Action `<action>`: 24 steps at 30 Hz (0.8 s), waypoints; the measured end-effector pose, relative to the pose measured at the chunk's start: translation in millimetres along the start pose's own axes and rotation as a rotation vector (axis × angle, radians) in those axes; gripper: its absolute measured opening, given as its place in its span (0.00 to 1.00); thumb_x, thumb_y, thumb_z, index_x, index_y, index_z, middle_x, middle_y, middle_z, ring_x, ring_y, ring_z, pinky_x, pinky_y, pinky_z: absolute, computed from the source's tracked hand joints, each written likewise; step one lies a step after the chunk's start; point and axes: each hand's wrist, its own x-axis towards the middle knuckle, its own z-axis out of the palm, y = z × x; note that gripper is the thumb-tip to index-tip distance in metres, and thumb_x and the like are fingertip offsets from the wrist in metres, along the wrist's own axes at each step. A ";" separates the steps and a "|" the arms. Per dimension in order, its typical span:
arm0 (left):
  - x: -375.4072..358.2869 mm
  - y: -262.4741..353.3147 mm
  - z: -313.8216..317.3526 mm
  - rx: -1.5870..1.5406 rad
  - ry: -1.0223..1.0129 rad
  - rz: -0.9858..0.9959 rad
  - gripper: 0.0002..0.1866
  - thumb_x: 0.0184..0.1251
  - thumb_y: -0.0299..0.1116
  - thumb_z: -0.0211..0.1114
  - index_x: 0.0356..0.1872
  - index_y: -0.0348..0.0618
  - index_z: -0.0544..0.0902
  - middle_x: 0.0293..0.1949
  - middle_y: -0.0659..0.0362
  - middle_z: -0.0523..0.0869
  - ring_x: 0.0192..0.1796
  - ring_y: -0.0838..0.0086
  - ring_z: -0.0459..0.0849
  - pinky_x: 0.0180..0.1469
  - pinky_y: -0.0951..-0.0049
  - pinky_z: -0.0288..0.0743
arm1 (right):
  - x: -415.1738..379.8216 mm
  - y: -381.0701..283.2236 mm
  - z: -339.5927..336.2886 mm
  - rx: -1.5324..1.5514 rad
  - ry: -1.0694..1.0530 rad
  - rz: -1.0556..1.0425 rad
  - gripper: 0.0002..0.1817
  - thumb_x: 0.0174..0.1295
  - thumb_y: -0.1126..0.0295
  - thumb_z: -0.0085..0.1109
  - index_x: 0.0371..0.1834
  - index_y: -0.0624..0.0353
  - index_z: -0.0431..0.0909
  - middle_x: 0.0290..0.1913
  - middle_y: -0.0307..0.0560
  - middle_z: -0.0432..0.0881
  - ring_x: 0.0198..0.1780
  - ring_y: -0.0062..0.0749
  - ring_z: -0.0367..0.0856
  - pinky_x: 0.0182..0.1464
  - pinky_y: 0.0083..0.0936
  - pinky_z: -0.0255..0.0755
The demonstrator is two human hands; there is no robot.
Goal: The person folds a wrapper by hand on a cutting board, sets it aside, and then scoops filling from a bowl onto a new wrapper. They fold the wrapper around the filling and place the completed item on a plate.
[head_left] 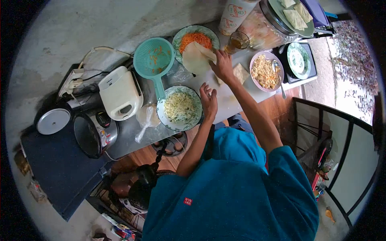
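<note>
My right hand (222,63) is closed on the edge of a thin round wrapper (197,58), which hangs partly over a plate of shredded carrot (194,39). Lower and to the left, my left hand (208,98) holds nothing, its fingers apart and slightly curled. Just left of it sits a patterned plate (163,116) of shredded pale vegetable (179,107). A folded wrapper (241,73) lies on the table right of my hands. Further right is a pink bowl (254,77) of mixed filling with a spoon (283,92) in it.
A green strainer (138,60), a white appliance (120,94) and a rice cooker (86,136) stand on the left. A glass (239,40) and paper cup (233,17) stand behind my right hand. Folded wrappers (295,18) rest on a plate at the top right.
</note>
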 end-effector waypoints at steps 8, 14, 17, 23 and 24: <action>-18.0 8.9 -28.0 -0.037 0.020 0.128 0.21 0.72 0.36 0.61 0.59 0.34 0.73 0.55 0.51 0.79 0.59 0.67 0.77 0.65 0.68 0.67 | 42.9 0.8 20.1 -0.152 -0.087 0.072 0.28 0.57 0.65 0.57 0.63 0.55 0.70 0.41 0.53 0.85 0.49 0.50 0.80 0.57 0.54 0.59; -7.7 8.9 -39.3 -0.109 0.020 0.126 0.21 0.69 0.32 0.62 0.59 0.35 0.72 0.53 0.54 0.81 0.53 0.70 0.79 0.56 0.70 0.73 | 33.9 -24.6 -17.3 0.175 -0.001 0.050 0.25 0.57 0.69 0.58 0.60 0.56 0.72 0.41 0.57 0.84 0.39 0.56 0.83 0.43 0.51 0.72; 17.0 19.0 -37.7 -0.179 0.039 0.127 0.29 0.70 0.35 0.62 0.68 0.37 0.63 0.57 0.50 0.78 0.60 0.69 0.76 0.61 0.70 0.69 | 22.4 -52.8 -52.7 0.408 0.054 -0.008 0.27 0.54 0.73 0.64 0.60 0.59 0.72 0.41 0.58 0.83 0.40 0.53 0.83 0.46 0.42 0.78; 38.8 55.7 -27.9 -0.709 -0.335 -0.225 0.46 0.70 0.69 0.42 0.74 0.39 0.53 0.68 0.45 0.69 0.70 0.56 0.67 0.71 0.56 0.56 | -16.7 -103.9 -135.4 0.889 -0.089 0.143 0.25 0.62 0.79 0.59 0.64 0.59 0.70 0.37 0.37 0.75 0.42 0.20 0.78 0.49 0.20 0.76; 33.0 62.7 -23.8 -0.714 -0.330 -0.223 0.46 0.70 0.69 0.42 0.74 0.39 0.53 0.68 0.45 0.69 0.70 0.56 0.67 0.71 0.56 0.56 | -25.4 -104.3 -145.0 1.006 -0.092 0.182 0.26 0.62 0.79 0.59 0.65 0.59 0.70 0.38 0.36 0.73 0.44 0.18 0.77 0.50 0.18 0.75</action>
